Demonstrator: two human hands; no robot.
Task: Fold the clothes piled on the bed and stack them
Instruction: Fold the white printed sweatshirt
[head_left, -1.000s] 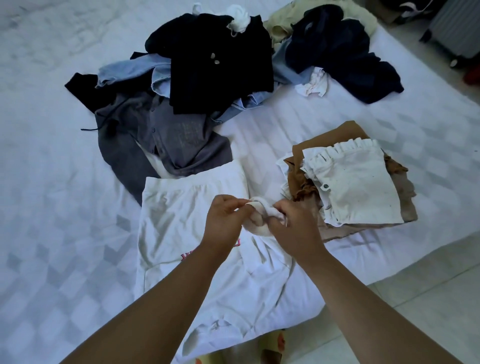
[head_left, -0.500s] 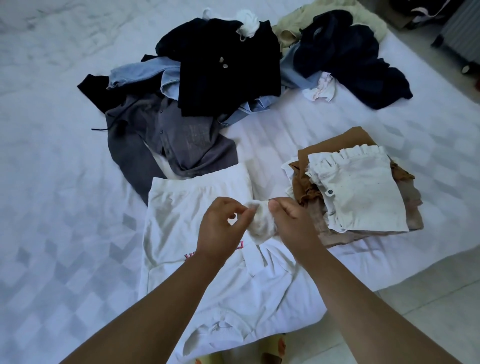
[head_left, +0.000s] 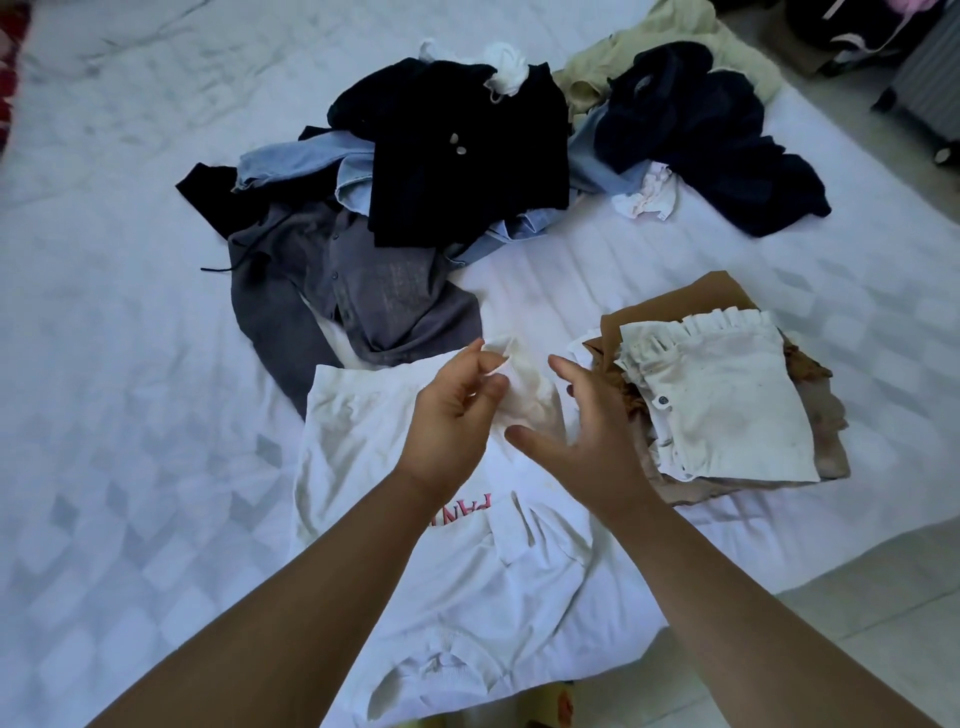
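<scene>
Bare bed sheet (head_left: 119, 364) lies open left of the left hand's fingers (head_left: 470, 358), whereas the unfolded pile (head_left: 431, 182) blocks passage beyond the fingertips and the folded stack (head_left: 727, 405) crowds the right hand's fingers (head_left: 563, 366).

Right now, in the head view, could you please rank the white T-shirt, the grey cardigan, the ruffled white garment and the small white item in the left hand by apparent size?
1. White T-shirt, though it lies nearest the camera.
2. Grey cardigan.
3. Ruffled white garment.
4. Small white item, pinched by the left hand.
</scene>
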